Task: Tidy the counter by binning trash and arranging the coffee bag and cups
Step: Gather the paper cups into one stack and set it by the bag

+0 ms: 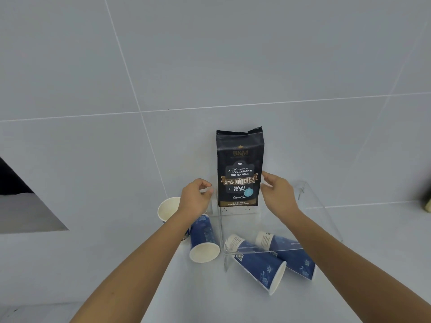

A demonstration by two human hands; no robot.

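A black coffee bag (239,167) stands upright on top of a clear acrylic riser (319,206), against the tiled wall. My left hand (194,200) hovers just left of the bag, fingers curled and apart, holding nothing. My right hand (277,194) is just right of the bag, open, its fingertips close to the bag's edge. Several blue paper cups lie on the white counter. One cup (204,238) lies on its side below my left hand. Another (166,209) sits behind my left wrist. Two cups (258,264) (291,255) lie tipped under the riser.
The white counter (116,264) runs to the grey tiled wall. A dark opening (14,180) is at the left. A wall socket (238,209) sits behind the riser. A yellowish object (428,201) shows at the right edge.
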